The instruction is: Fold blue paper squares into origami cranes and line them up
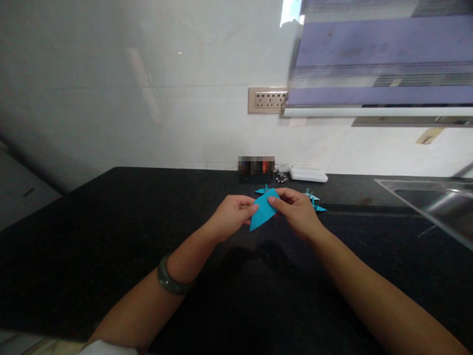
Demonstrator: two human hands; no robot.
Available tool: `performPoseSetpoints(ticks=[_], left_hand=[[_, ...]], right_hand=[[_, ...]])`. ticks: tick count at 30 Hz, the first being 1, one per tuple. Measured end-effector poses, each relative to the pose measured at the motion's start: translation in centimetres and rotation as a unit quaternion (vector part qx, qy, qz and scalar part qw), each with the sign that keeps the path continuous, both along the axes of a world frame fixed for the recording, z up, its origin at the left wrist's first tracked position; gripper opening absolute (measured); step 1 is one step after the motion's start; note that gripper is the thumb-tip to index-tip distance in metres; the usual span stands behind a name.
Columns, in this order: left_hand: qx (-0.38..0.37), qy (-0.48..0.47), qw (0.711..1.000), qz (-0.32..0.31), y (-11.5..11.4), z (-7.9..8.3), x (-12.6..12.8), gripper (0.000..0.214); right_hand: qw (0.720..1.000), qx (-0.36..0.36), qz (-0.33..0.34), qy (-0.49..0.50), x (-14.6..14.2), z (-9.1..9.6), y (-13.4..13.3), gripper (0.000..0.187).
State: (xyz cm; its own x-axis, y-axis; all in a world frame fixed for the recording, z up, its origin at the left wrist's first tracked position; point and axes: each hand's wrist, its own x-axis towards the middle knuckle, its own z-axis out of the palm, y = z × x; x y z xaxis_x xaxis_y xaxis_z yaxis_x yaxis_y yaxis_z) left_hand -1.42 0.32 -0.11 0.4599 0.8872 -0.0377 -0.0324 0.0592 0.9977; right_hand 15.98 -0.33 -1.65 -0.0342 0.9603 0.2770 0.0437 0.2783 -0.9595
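Observation:
Both hands hold a folded piece of blue paper (pixel 263 211) above a black stone countertop (pixel 111 231). My left hand (pixel 232 215) pinches its left edge with thumb and fingers closed. From the other side my right hand (pixel 295 209) grips it, thumb pressed on top of the fold. The paper is a pointed, roughly triangular shape with its tip aimed down and left. Behind the hands, folded blue paper figures (pixel 313 199) with small spikes lie on the counter. A dark green bangle (pixel 170 282) sits on my left wrist.
A white flat case (pixel 308 174) and small dark items (pixel 281 178) lie by the tiled wall. A wall socket strip (pixel 267 100) is above them. A steel sink (pixel 436 202) is at the right, and a range hood (pixel 380 64) overhangs the upper right.

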Motion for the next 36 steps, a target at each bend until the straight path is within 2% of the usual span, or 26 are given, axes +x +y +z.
performPoseSetpoints(ticks=[5,8,12,16,20,25,36], left_hand=[[-0.008,-0.025,1.000,-0.005,0.3,-0.1,-0.1,0.025],[-0.013,-0.041,0.999,0.003,0.4,-0.1,-0.1,0.025],[-0.033,-0.042,0.999,0.008,0.4,0.1,-0.2,0.024],[-0.043,-0.037,0.998,-0.011,0.5,0.3,-0.5,0.026],[-0.047,-0.025,0.998,-0.026,0.6,0.5,-0.8,0.025],[-0.056,-0.022,0.998,-0.022,0.7,0.5,-0.9,0.022],[-0.064,-0.045,0.997,-0.014,0.7,0.4,-0.9,0.020]], right_hand=[[0.997,0.052,-0.035,-0.055,0.3,0.1,-0.2,0.023],[0.979,0.150,-0.039,-0.134,0.8,0.2,-0.2,0.018],[0.913,0.305,0.010,-0.269,1.7,0.3,0.0,0.023],[0.842,0.396,0.042,-0.363,2.6,0.2,0.4,0.029],[0.798,0.431,0.041,-0.420,2.9,-0.1,0.5,0.032],[0.764,0.455,0.026,-0.456,2.7,-0.4,0.4,0.031],[0.756,0.454,0.038,-0.470,2.5,-0.5,0.2,0.031]])
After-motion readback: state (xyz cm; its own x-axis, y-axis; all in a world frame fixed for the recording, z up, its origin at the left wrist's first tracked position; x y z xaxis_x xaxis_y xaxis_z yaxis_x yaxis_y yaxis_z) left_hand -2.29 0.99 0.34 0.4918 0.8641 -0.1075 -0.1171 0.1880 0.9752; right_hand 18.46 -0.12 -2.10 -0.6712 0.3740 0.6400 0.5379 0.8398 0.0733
